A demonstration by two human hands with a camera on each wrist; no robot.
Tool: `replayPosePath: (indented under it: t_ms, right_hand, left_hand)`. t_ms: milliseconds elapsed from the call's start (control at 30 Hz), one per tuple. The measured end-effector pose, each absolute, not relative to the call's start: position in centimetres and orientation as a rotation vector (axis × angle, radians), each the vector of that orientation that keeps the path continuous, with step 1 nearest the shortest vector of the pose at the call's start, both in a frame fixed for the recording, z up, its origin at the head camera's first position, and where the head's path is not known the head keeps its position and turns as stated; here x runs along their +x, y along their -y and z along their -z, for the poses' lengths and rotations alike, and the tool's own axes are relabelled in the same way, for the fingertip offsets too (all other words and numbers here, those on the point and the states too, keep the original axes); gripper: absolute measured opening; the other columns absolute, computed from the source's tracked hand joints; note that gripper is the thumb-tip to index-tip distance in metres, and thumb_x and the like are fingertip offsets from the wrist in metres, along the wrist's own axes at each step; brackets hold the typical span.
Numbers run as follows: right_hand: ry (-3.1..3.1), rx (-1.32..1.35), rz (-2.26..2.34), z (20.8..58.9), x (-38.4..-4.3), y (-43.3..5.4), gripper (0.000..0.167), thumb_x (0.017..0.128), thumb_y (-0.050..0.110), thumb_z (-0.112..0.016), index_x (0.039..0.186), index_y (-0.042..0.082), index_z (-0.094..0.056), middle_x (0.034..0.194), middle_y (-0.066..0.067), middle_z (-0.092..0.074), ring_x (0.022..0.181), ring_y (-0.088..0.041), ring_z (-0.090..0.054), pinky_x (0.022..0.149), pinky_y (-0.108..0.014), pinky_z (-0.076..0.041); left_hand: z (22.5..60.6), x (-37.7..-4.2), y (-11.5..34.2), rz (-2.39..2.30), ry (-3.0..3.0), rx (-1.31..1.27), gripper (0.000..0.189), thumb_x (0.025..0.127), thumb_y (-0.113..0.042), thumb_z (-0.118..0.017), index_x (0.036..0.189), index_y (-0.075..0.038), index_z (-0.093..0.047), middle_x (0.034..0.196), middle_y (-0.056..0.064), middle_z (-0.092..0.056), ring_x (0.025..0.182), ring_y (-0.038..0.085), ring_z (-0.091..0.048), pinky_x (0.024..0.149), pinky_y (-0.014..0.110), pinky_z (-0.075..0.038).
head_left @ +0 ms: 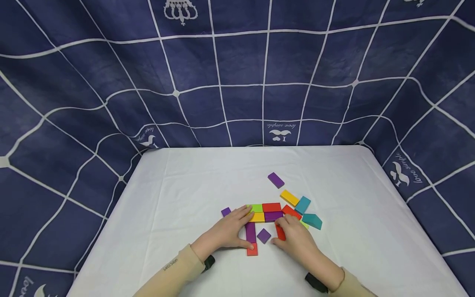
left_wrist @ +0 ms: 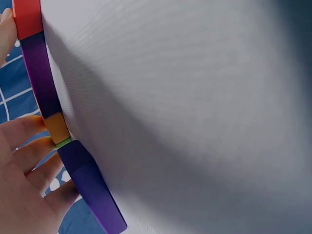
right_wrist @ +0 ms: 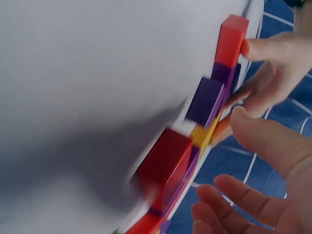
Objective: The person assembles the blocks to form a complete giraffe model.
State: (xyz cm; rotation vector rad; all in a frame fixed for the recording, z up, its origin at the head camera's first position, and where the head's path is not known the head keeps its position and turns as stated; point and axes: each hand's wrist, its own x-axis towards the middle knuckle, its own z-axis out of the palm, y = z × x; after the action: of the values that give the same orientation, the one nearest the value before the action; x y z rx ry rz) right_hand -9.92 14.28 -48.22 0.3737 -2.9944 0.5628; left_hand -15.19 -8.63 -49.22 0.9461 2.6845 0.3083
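My left hand [head_left: 227,230] lies over the left side of a flat block arrangement, fingers spread. Its thumb touches a small red block [head_left: 252,250], while its fingertips rest by the yellow block [head_left: 258,217] and the green block [head_left: 257,208]. A long purple block [head_left: 250,232] runs between thumb and fingers. On the right side, my right hand [head_left: 299,240] hovers around an upright-running red block [head_left: 280,232]; in the right wrist view its thumb and fingers stand apart from that block [right_wrist: 165,163]. A purple cube [head_left: 264,235] sits between the hands. Along the top are another red block [head_left: 271,207] and a purple one [head_left: 273,216].
To the right lie loose pieces: a red block [head_left: 291,212], a yellow block [head_left: 289,198], a teal block [head_left: 302,204] and an angled teal piece [head_left: 312,221]. Farther back is a purple block [head_left: 276,180]. Another purple block [head_left: 226,211] pokes out beyond the left hand.
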Motion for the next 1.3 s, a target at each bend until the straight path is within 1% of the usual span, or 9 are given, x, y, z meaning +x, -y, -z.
replayPosePath:
  t_ms: [167, 267, 400, 500, 733, 833, 967, 1067, 1300]
  right_hand:
    - [3.017, 0.513, -0.525, 48.7, -10.2, -12.6, 0.044, 0.069, 0.035, -0.089, 0.1, 0.01, -0.071, 0.085, 0.003, -0.061, 0.08, -0.011, -0.052, 0.073, -0.03, -0.056]
    - [3.019, 0.583, -0.47, 49.0, -10.3, -11.8, 0.044, 0.069, 0.035, -0.089, 0.099, 0.008, -0.071, 0.084, 0.001, -0.062, 0.079, -0.012, -0.053, 0.074, -0.031, -0.055]
    - [3.016, 0.623, -0.44, 49.2, -10.6, -11.2, 0.044, 0.07, 0.029, -0.089, 0.1, 0.005, -0.07, 0.089, -0.005, -0.066, 0.084, -0.017, -0.058, 0.081, -0.035, -0.058]
    - [3.018, 0.631, -0.442, 49.0, -10.7, -11.3, 0.041, 0.071, 0.026, -0.089, 0.1, 0.006, -0.07, 0.089, -0.004, -0.067, 0.084, -0.016, -0.058, 0.079, -0.033, -0.058]
    - [2.934, 0.686, -0.546, 47.5, -10.2, -13.7, 0.033, 0.071, 0.027, -0.089, 0.096, 0.015, -0.072, 0.083, 0.007, -0.063, 0.079, -0.007, -0.049, 0.07, -0.023, -0.052]
    - [2.912, 0.74, -0.585, 47.1, -9.4, -15.2, 0.033, 0.07, 0.027, -0.089, 0.097, 0.017, -0.073, 0.085, 0.009, -0.063, 0.081, -0.005, -0.049, 0.07, -0.021, -0.052]
    - [2.966, 0.764, -0.592, 47.1, -8.2, -16.9, 0.033, 0.071, 0.029, -0.088, 0.099, 0.019, -0.072, 0.09, 0.013, -0.065, 0.084, -0.002, -0.052, 0.075, -0.023, -0.056]
    - [2.992, 0.8, -0.645, 47.5, -7.4, -18.0, 0.031, 0.072, 0.024, -0.087, 0.098, 0.019, -0.071, 0.092, 0.014, -0.063, 0.085, -0.002, -0.054, 0.076, -0.023, -0.057]
    - [2.964, 0.849, -0.648, 48.9, -7.0, -19.3, 0.03, 0.07, 0.015, -0.087, 0.095, 0.013, -0.07, 0.09, 0.01, -0.058, 0.08, -0.002, -0.051, 0.071, -0.02, -0.057]
  left_hand:
    - [49.4, -15.0, 8.6, -0.312, -2.689, 0.939, 0.098, 0.075, -0.064, -0.074, 0.152, -0.014, -0.039, 0.162, 0.003, -0.03, 0.15, 0.023, -0.027, 0.114, 0.042, -0.041]
    - [49.5, -14.9, 8.7, -0.308, -2.691, 0.932, 0.098, 0.075, -0.064, -0.074, 0.152, -0.014, -0.039, 0.162, 0.004, -0.031, 0.15, 0.023, -0.027, 0.114, 0.042, -0.041]
    - [49.4, -14.9, 8.6, -0.31, -2.689, 0.939, 0.099, 0.075, -0.064, -0.074, 0.152, -0.014, -0.039, 0.162, 0.004, -0.031, 0.15, 0.023, -0.027, 0.114, 0.041, -0.04]
    - [49.3, -15.0, 8.6, -0.315, -2.684, 0.939, 0.099, 0.075, -0.064, -0.074, 0.152, -0.013, -0.039, 0.162, 0.004, -0.03, 0.15, 0.023, -0.027, 0.115, 0.041, -0.04]
    - [49.2, -15.3, 8.6, -0.319, -2.679, 0.955, 0.099, 0.075, -0.064, -0.073, 0.153, -0.013, -0.038, 0.163, 0.004, -0.028, 0.15, 0.024, -0.026, 0.115, 0.042, -0.039]
    - [49.2, -15.4, 8.7, -0.316, -2.669, 0.959, 0.099, 0.076, -0.064, -0.073, 0.153, -0.013, -0.037, 0.163, 0.003, -0.027, 0.151, 0.024, -0.025, 0.116, 0.042, -0.038]
    - [49.2, -15.5, 8.8, -0.311, -2.655, 0.974, 0.099, 0.077, -0.065, -0.072, 0.153, -0.013, -0.036, 0.164, 0.003, -0.026, 0.151, 0.024, -0.024, 0.118, 0.041, -0.035]
    - [49.2, -15.5, 8.9, -0.315, -2.649, 0.979, 0.099, 0.077, -0.065, -0.071, 0.154, -0.013, -0.035, 0.164, 0.003, -0.025, 0.151, 0.024, -0.023, 0.118, 0.041, -0.034]
    - [49.2, -15.5, 9.0, -0.326, -2.651, 0.979, 0.1, 0.077, -0.065, -0.071, 0.154, -0.013, -0.035, 0.164, 0.003, -0.025, 0.151, 0.024, -0.023, 0.118, 0.041, -0.035]
